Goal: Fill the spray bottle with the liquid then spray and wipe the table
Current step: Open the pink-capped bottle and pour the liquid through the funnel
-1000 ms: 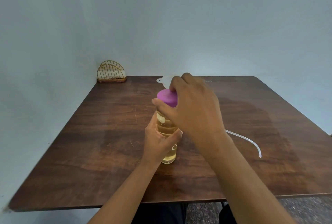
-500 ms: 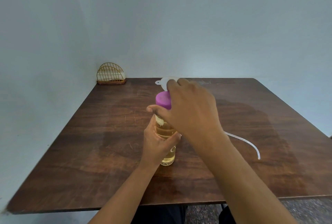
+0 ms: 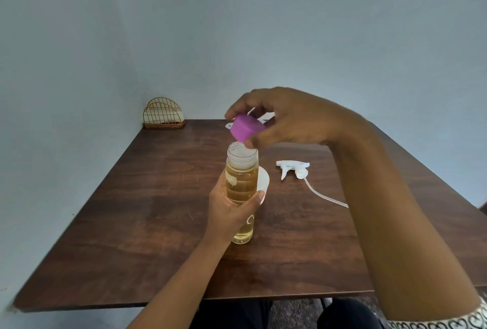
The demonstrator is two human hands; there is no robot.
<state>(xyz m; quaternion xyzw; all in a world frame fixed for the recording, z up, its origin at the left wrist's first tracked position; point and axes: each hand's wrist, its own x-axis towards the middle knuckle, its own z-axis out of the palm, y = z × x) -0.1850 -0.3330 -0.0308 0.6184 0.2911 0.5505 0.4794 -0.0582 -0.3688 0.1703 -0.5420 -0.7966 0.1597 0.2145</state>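
Gripping a clear bottle (image 3: 242,183) of pale yellow liquid at the centre of the frame, a person's left hand (image 3: 232,212) wraps its fingers and thumb round the bottle's middle and holds it upright on a dark wooden table (image 3: 158,223). The right hand (image 3: 292,120), reaching in from the lower right, pinches a purple cap (image 3: 246,131) between thumb and fingertips just above the bottle's open mouth; the cap is tilted and off the neck, with the thumb close to the rim. The liquid fills most of the bottle, leaving the threaded neck clear. To the right of the bottle, apart from it, a white spray head (image 3: 293,169) lies on its side on the tabletop, its thin clear tube (image 3: 324,196) trailing toward the right until the right forearm hides it. A white rounded object (image 3: 264,182) shows just behind the bottle, partly covered by it; what it is cannot be told. Further back, behind the purple cap and the right hand's fingers, parts of another white item (image 3: 229,125) peek out, too hidden to name. At the table's far left corner, in the left middle of the frame, a gold wire holder (image 3: 163,115) with something white inside stands against the pale blue wall (image 3: 290,25). A patterned sleeve (image 3: 448,324) edges into the bottom right corner.
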